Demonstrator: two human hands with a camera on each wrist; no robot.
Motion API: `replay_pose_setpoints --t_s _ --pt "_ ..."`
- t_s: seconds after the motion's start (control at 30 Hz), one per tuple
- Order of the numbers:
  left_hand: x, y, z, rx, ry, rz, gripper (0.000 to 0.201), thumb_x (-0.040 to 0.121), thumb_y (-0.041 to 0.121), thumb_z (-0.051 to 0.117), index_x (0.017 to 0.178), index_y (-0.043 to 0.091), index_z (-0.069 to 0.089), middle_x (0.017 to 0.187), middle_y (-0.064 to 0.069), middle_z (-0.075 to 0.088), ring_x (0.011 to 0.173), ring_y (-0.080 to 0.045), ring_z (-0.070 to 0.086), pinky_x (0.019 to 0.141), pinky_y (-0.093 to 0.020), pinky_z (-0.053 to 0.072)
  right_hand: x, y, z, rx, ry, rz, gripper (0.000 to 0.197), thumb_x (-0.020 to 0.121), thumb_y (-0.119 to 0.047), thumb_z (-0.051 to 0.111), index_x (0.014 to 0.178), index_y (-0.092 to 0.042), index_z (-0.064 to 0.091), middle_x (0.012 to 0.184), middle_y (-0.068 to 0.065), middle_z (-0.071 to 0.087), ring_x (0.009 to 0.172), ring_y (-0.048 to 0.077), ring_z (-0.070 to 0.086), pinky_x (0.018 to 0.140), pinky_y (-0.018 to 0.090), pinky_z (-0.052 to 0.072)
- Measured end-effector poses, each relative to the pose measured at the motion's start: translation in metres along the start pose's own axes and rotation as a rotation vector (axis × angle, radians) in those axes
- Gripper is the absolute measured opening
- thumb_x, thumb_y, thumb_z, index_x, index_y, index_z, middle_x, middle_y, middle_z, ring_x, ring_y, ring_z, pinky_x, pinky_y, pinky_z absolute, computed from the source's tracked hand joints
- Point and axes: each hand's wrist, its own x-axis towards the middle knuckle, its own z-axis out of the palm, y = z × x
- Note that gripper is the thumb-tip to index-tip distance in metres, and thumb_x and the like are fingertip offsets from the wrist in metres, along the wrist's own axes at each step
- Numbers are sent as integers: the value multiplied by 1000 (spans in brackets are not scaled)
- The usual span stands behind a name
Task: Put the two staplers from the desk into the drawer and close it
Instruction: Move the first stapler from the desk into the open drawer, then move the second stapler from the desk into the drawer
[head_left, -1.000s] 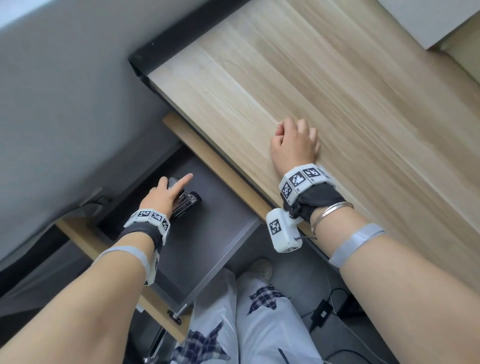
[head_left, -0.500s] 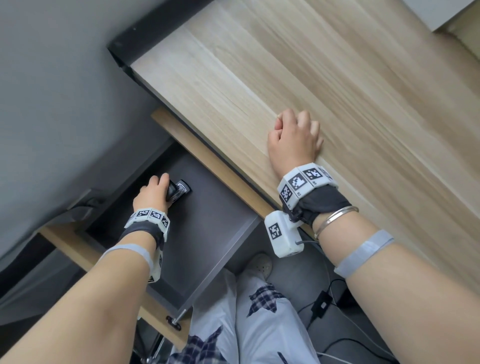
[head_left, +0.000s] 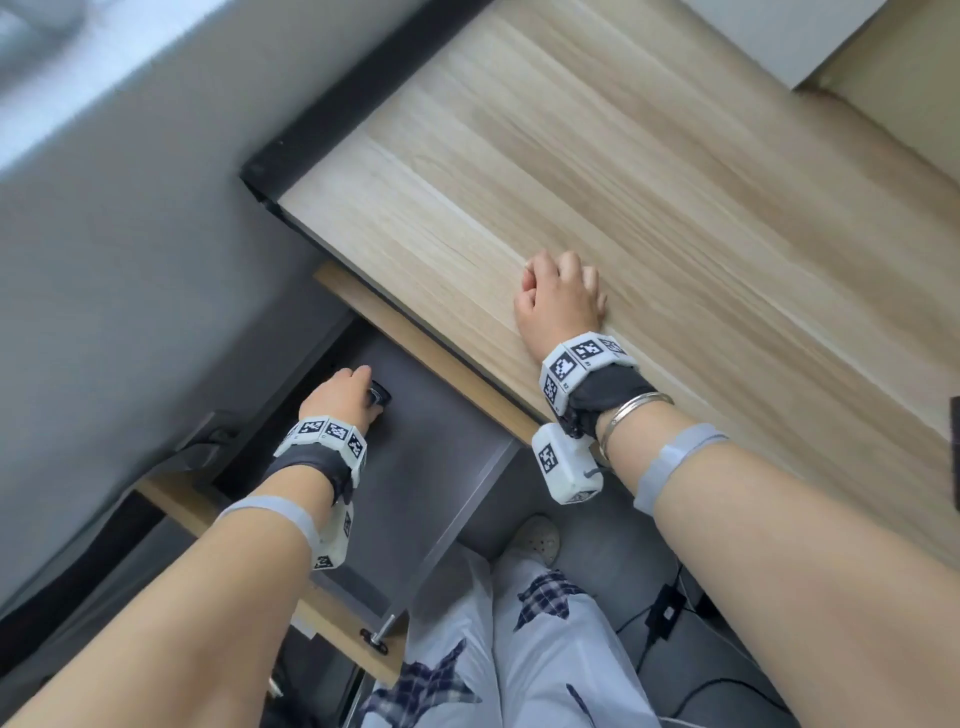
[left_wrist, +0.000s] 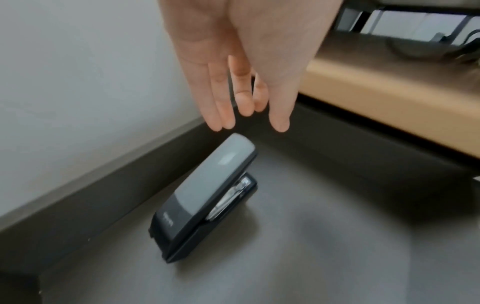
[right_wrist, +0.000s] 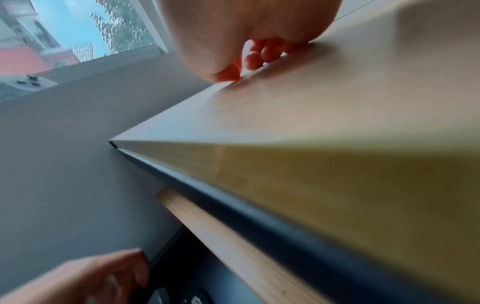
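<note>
From the head view, the left hand reaches down into the open drawer below the desk, its back turned up and covering nearly all of a dark stapler; only the stapler's far end peeks out past the knuckles, and whether the hand touches it cannot be told from here. The right hand rests on the desk top near its front edge with the fingers curled under, holding nothing. The left wrist view settles what the head view hides: the left hand hangs with fingers straight and loosely spread just above the stapler, clear of it, and the stapler lies on the grey drawer floor close beside the drawer's side wall. In the blurred right wrist view the right hand sits bunched on the desk, fingertips tucked against the wood. A second stapler cannot be made out in any view.
</note>
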Motion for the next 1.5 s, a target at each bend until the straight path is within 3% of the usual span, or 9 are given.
replay_pose_setpoints --t_s 0.1,0.2,0.37,0.57,0.9,1.03,1.13,1.27,1.5 --pt "-16 20 -23 25 5 109 23 87 23 55 102 6 52 105 -15 60 94 -34 61 76 -40 50 -3 5 -12 6 -67 -1 21 87 -13 47 105 -18 56 120 6 53 115 28 45 92 38 37" --pt "-35 47 -54 60 -26 188 25 88 23 55 109 8 55 112 -12 61 101 -32 60 82 -38 49 -10 18 -29 27 -132 63 24 89 -14 46 110 -19 55 125 6 51 120 28 43 97 39 35" --pt "-57 92 -105 81 -42 290 13 89 24 52 87 12 58 102 -13 69 95 -30 63 78 -34 50 -21 56 -59 0 -229 149 28 91 -17 45 116 -22 54 132 5 50 125 28 40 101 39 32" --pt "-69 168 -139 86 30 362 24 90 24 53 104 7 63 106 -14 70 101 -30 63 83 -35 51 -28 123 -107 1 -223 258 31 90 -15 44 119 -23 53 134 4 49 128 27 38 104 39 31" --pt "-67 303 -114 103 22 460 24 91 16 52 109 4 63 114 -16 68 107 -31 61 89 -34 49 -64 294 -158 -74 -73 648 34 88 -11 52 121 -21 51 133 8 44 128 29 36 102 43 32" --pt "-67 338 -96 142 17 489 25 90 13 48 108 5 64 113 -17 68 105 -32 61 86 -34 49 -78 345 -161 -22 -18 831 40 88 -18 54 128 -15 47 135 12 44 127 33 39 101 43 35" --pt "-65 354 -86 171 33 481 27 91 9 44 108 4 64 113 -19 68 104 -34 61 85 -35 49 -78 372 -162 113 -22 926 54 88 -32 60 133 -11 39 135 17 46 125 36 43 102 40 35" --pt "-63 367 -79 213 31 460 28 91 7 41 109 4 64 114 -19 67 105 -33 61 84 -34 49 -70 395 -164 347 9 1028 62 88 -27 64 137 -3 33 137 19 46 126 34 48 101 41 39" --pt "-58 377 -75 261 7 456 28 91 11 42 108 5 64 114 -20 67 103 -34 62 84 -36 50 -67 405 -166 313 -130 1005 66 78 -24 72 130 -1 38 134 16 49 120 31 54 94 35 46"
